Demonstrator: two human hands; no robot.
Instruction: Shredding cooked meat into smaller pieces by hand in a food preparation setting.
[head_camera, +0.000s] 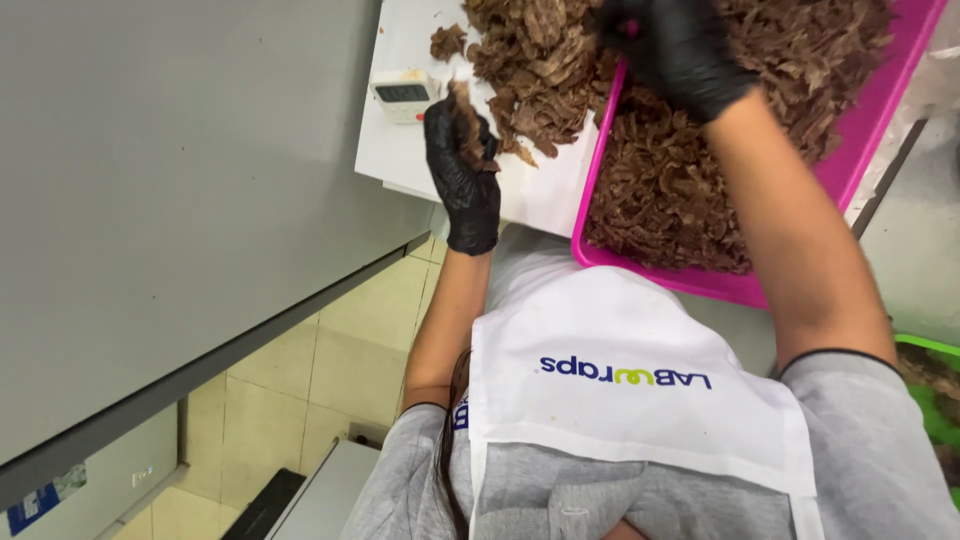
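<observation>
Head view: the left hand (462, 170), black-gloved, has its fingers closed on shredded brown meat (465, 125). The right hand (672, 48) digs into the pink tray (850, 150), grip hidden. Shreds could slip onto the white table (400, 150).

Both arms reach toward the top of the frame, bare from the grey sleeves to the wrists. The left hand (462, 172), in a black glove, sits at centre left, fingers curled closed. The right hand (672, 52), also in a black glove, sits at upper centre, fingers bent downward, grip unclear.
</observation>
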